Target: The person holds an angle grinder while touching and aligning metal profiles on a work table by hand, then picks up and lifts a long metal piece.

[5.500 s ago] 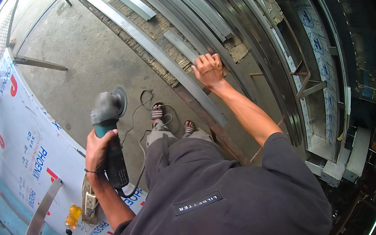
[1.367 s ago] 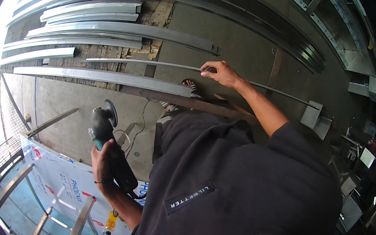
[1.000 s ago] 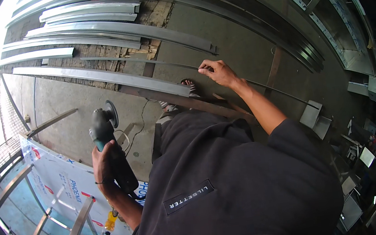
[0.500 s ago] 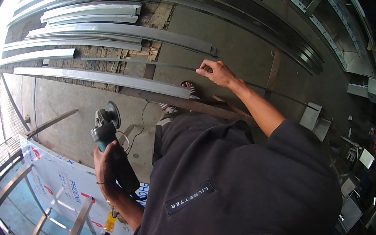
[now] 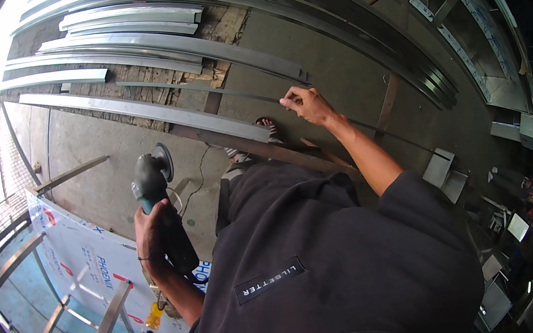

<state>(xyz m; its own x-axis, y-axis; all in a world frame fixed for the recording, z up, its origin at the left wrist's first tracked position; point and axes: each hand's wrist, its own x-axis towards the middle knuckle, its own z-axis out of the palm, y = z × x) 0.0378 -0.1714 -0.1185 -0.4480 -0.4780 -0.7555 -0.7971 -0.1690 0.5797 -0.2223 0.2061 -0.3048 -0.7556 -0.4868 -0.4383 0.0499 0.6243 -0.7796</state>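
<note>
our left hand [image 5: 150, 228] grips a dark grinder [image 5: 177, 243] while our right hand [image 5: 307, 104] pinches a long thin metal strip [image 5: 231, 93].

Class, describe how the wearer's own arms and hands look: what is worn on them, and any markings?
The left hand and right hand are ungloved. A thin dark band circles the left wrist; none shows on the right wrist. The forearms are bare below a plain, dark grey short sleeve on the right; the left sleeve's edge is harder to make out.
</note>
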